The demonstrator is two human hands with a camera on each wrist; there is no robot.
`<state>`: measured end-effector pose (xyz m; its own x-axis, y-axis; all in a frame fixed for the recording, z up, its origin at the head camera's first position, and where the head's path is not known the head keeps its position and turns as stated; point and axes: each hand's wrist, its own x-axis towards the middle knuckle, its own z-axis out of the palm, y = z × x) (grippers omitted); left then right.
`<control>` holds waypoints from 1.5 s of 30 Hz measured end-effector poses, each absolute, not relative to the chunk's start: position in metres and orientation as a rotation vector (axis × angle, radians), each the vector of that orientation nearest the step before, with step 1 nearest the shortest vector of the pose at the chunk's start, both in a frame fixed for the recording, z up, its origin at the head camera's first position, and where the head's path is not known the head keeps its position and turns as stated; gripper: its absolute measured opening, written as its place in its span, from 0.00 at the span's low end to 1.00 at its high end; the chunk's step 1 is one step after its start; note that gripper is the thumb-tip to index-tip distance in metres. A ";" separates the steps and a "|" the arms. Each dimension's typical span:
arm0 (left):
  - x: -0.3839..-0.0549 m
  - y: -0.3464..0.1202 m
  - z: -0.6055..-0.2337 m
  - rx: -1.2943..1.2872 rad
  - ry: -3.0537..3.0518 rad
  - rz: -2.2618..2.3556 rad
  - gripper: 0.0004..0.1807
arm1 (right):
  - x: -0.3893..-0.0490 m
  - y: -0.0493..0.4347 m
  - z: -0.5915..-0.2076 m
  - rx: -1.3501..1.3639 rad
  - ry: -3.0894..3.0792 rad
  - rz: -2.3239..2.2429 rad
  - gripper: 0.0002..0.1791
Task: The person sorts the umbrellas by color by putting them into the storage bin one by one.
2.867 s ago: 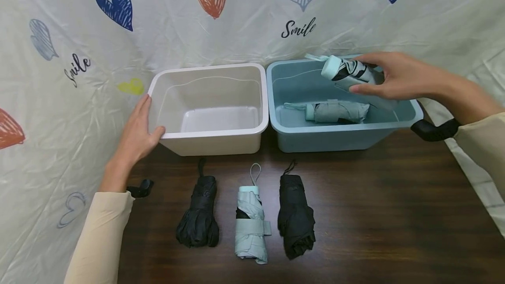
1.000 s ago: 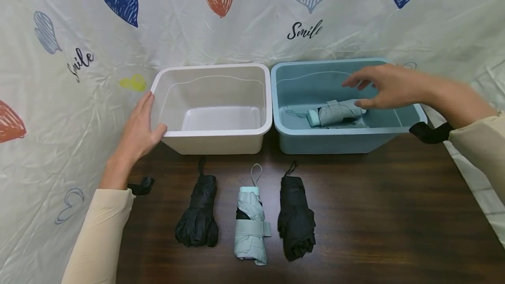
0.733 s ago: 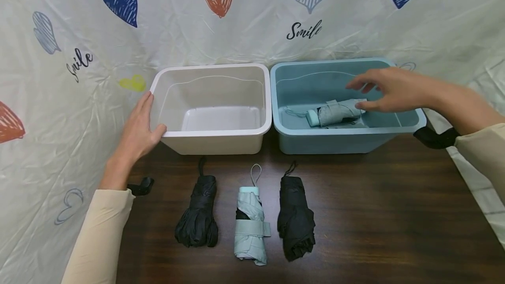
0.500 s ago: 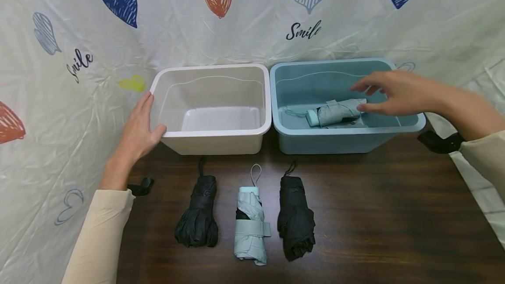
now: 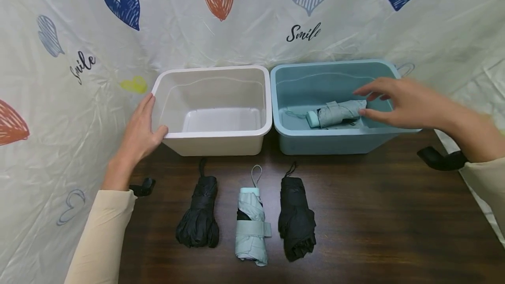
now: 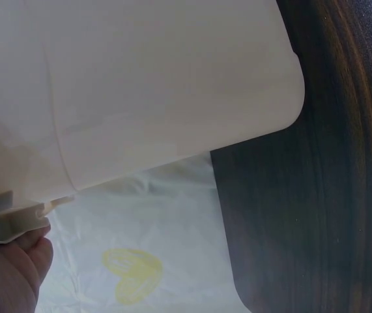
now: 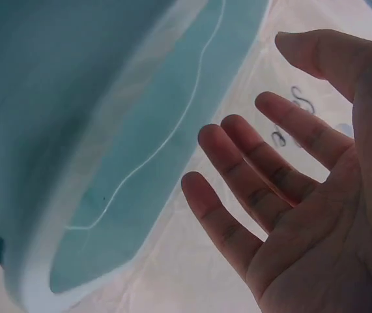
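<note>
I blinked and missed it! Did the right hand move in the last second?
Yes. Against the blue bin, the right hand has shifted rightward and toward the person, and now hides more of the bin's right end.

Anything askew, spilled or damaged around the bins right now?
Nothing looks spilled or damaged. One small oddity: the pale middle umbrella on the table has its strap end jutting out sideways instead of lying flat.

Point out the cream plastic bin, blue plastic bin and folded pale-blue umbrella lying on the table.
Cream plastic bin (image 5: 213,146), head view: outer front wall.
Blue plastic bin (image 5: 323,144), head view: outer front wall.
Folded pale-blue umbrella (image 5: 250,228), head view: strap.
</note>
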<state>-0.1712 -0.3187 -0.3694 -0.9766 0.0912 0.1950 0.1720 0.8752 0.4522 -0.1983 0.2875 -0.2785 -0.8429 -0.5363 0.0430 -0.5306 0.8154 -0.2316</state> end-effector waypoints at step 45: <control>-0.172 -0.318 -0.372 -0.209 -2.850 -0.732 0.50 | -0.054 0.209 -0.399 -0.530 3.077 -1.261 0.23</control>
